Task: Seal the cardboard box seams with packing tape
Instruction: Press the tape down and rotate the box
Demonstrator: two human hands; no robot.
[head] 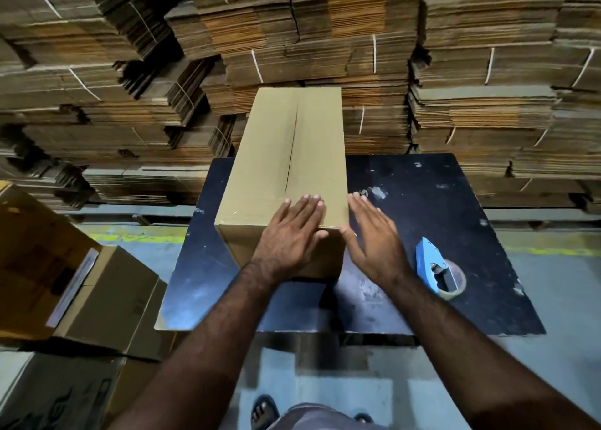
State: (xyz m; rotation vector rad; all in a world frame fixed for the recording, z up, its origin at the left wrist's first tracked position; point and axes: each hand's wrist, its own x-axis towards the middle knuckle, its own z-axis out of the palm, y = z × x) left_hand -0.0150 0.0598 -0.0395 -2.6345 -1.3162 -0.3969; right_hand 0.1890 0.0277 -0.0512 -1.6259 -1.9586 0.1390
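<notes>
Two flat hands, left hand (289,234) fingers straight on cardboard box (286,156), right hand (374,237) straight-fingered beside it, tape dispenser (435,267) roll half hidden

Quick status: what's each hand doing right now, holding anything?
Left hand: open, fingers flat, pressing on the near end of the cardboard box top.
Right hand: open, fingers straight, at the box's right near edge, holding nothing.

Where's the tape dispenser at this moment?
In the head view, the blue tape dispenser lies on the dark table, right of the right hand and the cardboard box, untouched.
</notes>
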